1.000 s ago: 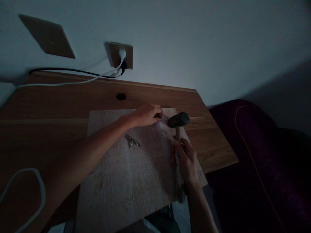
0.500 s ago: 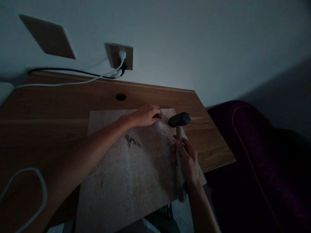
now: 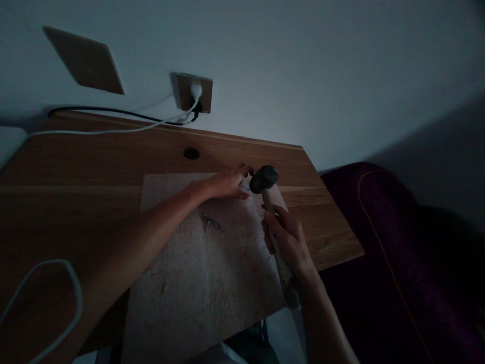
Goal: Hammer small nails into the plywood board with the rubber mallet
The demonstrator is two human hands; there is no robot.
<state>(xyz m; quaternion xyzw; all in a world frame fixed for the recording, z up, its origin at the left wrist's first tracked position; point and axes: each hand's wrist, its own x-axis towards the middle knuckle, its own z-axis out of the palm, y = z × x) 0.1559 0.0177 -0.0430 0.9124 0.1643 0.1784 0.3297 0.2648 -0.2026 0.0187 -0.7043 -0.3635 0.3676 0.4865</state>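
Note:
My right hand [image 3: 284,232] is wrapped round the pale handle of a hammer [image 3: 264,179]. The hammer's dark head hangs over the far right part of a thin wooden board [image 3: 182,278], close to my left fingers. My left hand [image 3: 229,183] rests at the board's far side, its thumb and fingers spread apart. Between them shows a small thin nail [image 3: 247,189], partly hidden and dim. Nearer me on the board lies a little heap of several silvery nails [image 3: 212,223].
The board lies on a wooden desk [image 3: 159,151] with a round cable hole [image 3: 191,153]. A wall socket [image 3: 195,92] holds plugs with a white cable [image 3: 113,132] and a black one. A purple covered seat [image 3: 379,222] stands right. A white cable loop [image 3: 78,293] crosses the lower left.
The hammer head has moved left, towards my left hand, and its handle now leans more. My left fingers have gone from curled together to spread. The view has shifted slightly.

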